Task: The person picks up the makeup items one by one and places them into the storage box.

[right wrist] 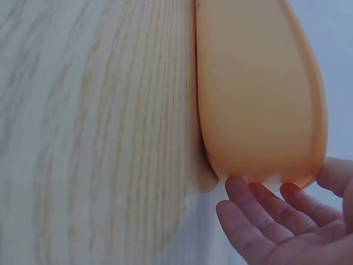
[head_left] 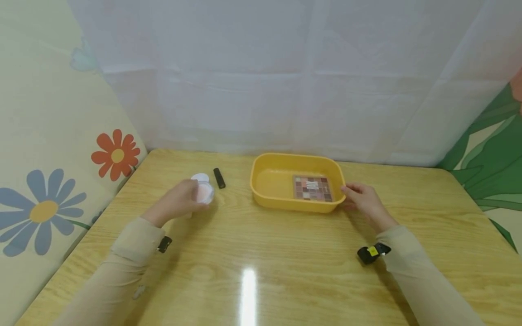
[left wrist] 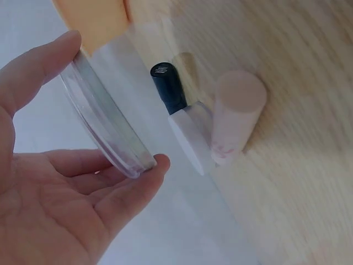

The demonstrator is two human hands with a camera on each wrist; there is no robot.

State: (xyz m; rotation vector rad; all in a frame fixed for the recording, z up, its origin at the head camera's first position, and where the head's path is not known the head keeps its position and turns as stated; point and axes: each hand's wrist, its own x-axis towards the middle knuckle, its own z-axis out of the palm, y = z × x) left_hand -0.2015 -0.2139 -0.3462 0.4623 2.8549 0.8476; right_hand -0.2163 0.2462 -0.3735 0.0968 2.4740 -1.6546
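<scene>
The left hand [head_left: 179, 202] holds the round compact [head_left: 205, 193] by its edge, left of and apart from the yellow basin [head_left: 272, 183]. The basin's long axis runs left-right between the hands; the right hand [head_left: 365, 202], nearer, grips its right end.

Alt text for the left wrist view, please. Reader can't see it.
A left hand holds a flat, round, clear-edged case between thumb and fingers. Beyond it, on a wooden table, are a black tube, a white-faced round container and a pale pink cylinder; part of a yellow tray shows at top left.
</scene>
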